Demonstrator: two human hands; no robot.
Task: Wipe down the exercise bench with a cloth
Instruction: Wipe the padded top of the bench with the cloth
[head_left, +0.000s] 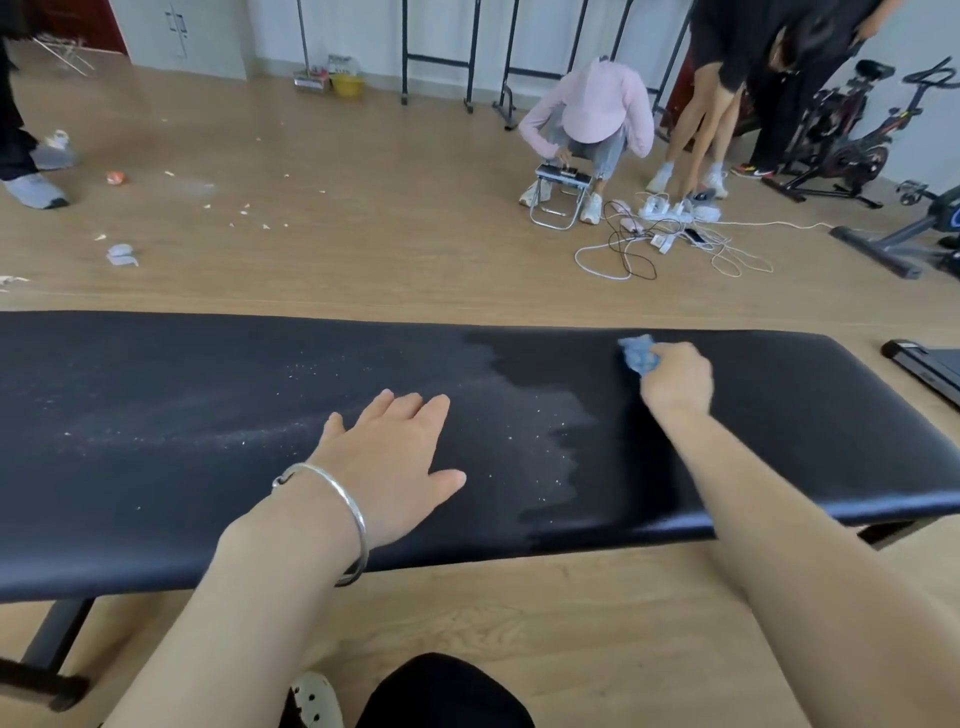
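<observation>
A long black padded exercise bench (156, 493) runs across the view. Its left and middle parts carry pale dust and white specks; the right part looks darker and wet. My right hand (678, 379) grips a bunched blue cloth (638, 354) and holds it against the pad near the far edge, right of centre. My left hand (387, 467) lies flat on the pad near the middle, fingers spread, with a silver bangle on the wrist.
Beyond the bench, a person in pink crouches at a small folding stool (558, 192), and another person bends over a tangle of cables and power strips (670, 234). Exercise bikes (841, 150) stand at the right. Scraps litter the wooden floor (311, 234). A treadmill edge (924, 364) shows at right.
</observation>
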